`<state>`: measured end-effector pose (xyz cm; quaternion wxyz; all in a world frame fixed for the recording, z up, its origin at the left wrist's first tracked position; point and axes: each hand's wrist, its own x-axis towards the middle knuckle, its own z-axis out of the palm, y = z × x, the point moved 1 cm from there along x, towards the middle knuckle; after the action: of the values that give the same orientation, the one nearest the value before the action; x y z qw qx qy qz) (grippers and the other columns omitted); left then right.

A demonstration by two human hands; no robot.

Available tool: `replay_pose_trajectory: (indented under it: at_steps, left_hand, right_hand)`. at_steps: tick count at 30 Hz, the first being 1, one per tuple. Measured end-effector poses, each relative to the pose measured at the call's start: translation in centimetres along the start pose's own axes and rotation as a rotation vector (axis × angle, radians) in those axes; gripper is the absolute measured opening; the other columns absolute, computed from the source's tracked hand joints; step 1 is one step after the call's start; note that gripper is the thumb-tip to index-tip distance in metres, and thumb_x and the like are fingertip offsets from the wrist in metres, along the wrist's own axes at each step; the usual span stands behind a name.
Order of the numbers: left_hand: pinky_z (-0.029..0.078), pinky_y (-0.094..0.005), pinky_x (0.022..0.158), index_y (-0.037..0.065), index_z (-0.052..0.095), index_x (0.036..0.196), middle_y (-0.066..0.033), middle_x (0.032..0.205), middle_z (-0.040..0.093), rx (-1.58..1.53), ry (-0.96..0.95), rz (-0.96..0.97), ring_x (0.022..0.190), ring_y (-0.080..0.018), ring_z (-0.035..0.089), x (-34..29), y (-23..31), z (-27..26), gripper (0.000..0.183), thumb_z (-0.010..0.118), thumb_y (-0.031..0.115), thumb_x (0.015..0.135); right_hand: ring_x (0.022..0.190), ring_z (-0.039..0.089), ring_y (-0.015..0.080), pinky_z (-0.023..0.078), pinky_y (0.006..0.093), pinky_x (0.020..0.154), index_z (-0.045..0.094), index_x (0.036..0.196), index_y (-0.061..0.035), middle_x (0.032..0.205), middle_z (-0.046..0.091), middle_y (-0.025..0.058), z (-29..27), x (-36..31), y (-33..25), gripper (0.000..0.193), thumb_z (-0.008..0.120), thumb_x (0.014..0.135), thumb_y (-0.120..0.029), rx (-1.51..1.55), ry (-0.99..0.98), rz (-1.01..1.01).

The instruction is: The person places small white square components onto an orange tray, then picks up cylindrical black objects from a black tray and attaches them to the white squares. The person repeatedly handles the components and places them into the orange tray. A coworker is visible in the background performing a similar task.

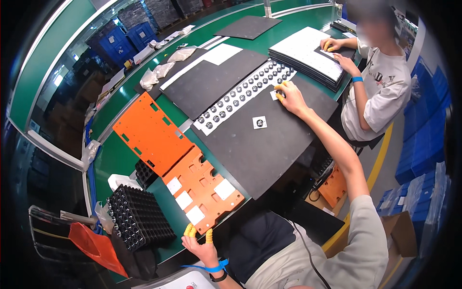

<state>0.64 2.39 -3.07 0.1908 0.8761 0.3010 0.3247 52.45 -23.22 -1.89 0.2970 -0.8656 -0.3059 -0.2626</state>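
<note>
My right hand (292, 98), with yellow finger cots, pinches a small white square card (274, 95) over the black mat (269, 149); its fingers partly hide the dark part on it. Nearer me on the mat lies a like white square with a black round part (260, 122). My left hand (202, 248), also in yellow cots, is at the near corner of an orange fixture plate (204, 192), fingers apart and holding nothing. Several white square pieces (224, 189) sit in the plate's recesses. Beyond the mat, a white strip (208, 126) carries rows of black round parts.
An orange lid plate (153, 132) adjoins the fixture. At left stands a black tray stack (139, 216) of small parts. Dark sheets (216, 79) and plastic bags (156, 74) lie farther back. At right a co-worker (375, 86) handles a piece on a stack of sheets (308, 53).
</note>
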Motion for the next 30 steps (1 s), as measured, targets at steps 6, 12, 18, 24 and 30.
replay_pose_trajectory:
  at_steps: [6, 12, 18, 24, 30]
  left_hand:
    - [0.039, -0.0449, 0.094, 0.001, 0.065, 0.113, -0.0120, 0.110, 0.064, -0.001, -0.005, -0.001, 0.104, -0.0332, 0.053, 0.0, 0.0, 0.0, 0.059, 0.081, 0.046, 0.078]
    - [0.038, -0.0451, 0.097, 0.000, 0.065, 0.113, -0.0121, 0.111, 0.064, 0.005, -0.010, -0.017, 0.107, -0.0336, 0.053, -0.1, 0.1, 0.0, 0.059, 0.081, 0.044, 0.078]
    - [0.039, -0.0446, 0.092, 0.000, 0.065, 0.105, -0.0108, 0.111, 0.066, 0.004, 0.040, 0.021, 0.102, -0.0332, 0.054, 0.1, 0.2, 0.1, 0.059, 0.081, 0.049, 0.076]
    - [0.038, -0.0448, 0.098, 0.000, 0.065, 0.112, -0.0122, 0.113, 0.065, -0.011, -0.001, -0.015, 0.107, -0.0336, 0.054, 0.0, 0.2, -0.1, 0.059, 0.082, 0.045, 0.077]
    - [0.038, -0.0442, 0.097, 0.001, 0.065, 0.111, -0.0122, 0.113, 0.066, 0.008, 0.012, -0.023, 0.107, -0.0334, 0.054, 0.1, 0.4, -0.1, 0.059, 0.081, 0.046, 0.077]
  right_hand:
    - [0.109, 0.057, 0.0277, 0.043, 0.0402, 0.099, 0.067, 0.101, -0.0062, 0.104, 0.066, 0.0097, 0.8, 2.1, 1.0, 0.021, 0.071, 0.081, -0.009, -0.119, -0.002, -0.023]
    - [0.109, 0.057, 0.0265, 0.040, 0.0424, 0.102, 0.068, 0.093, -0.0064, 0.101, 0.066, 0.0088, 1.6, 2.8, 1.7, 0.014, 0.071, 0.081, -0.011, -0.211, 0.017, -0.143]
    - [0.109, 0.057, 0.0289, 0.040, 0.0420, 0.103, 0.068, 0.096, -0.0052, 0.104, 0.065, 0.0102, 2.3, 3.6, 2.5, 0.016, 0.070, 0.080, -0.008, -0.184, -0.027, -0.162]
    - [0.107, 0.057, 0.0312, 0.043, 0.0433, 0.098, 0.067, 0.102, -0.0048, 0.107, 0.064, 0.0132, 1.5, 2.8, -1.9, 0.023, 0.072, 0.081, -0.011, -0.081, 0.143, -0.248]
    - [0.085, 0.062, 0.0325, 0.048, 0.0447, 0.079, 0.063, 0.086, -0.0044, 0.085, 0.064, 0.0144, -2.0, -1.9, -12.2, 0.039, 0.079, 0.078, -0.039, -0.117, -0.287, -0.250]
